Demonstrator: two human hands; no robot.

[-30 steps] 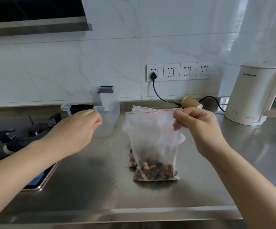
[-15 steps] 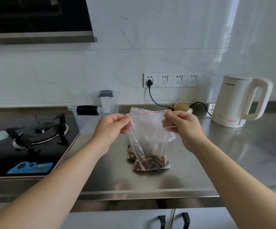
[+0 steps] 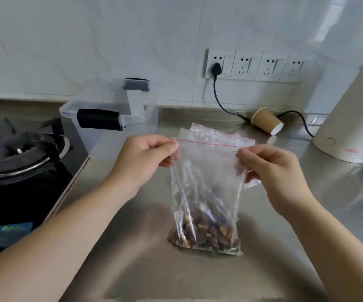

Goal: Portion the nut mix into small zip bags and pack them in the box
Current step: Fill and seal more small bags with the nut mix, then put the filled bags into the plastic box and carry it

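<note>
Steel counter [image 3: 132,269] | both hands now pinch zip bag [image 3: 206,182] top corners

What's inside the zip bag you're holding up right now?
A small heap of brown nut mix sits at the bottom of the zip bag; above it the bag looks empty. Both hands pinch its top corners, left hand, right hand, covering those corners.

Kettle [image 3: 350,118] cut off at rt edge.
</note>
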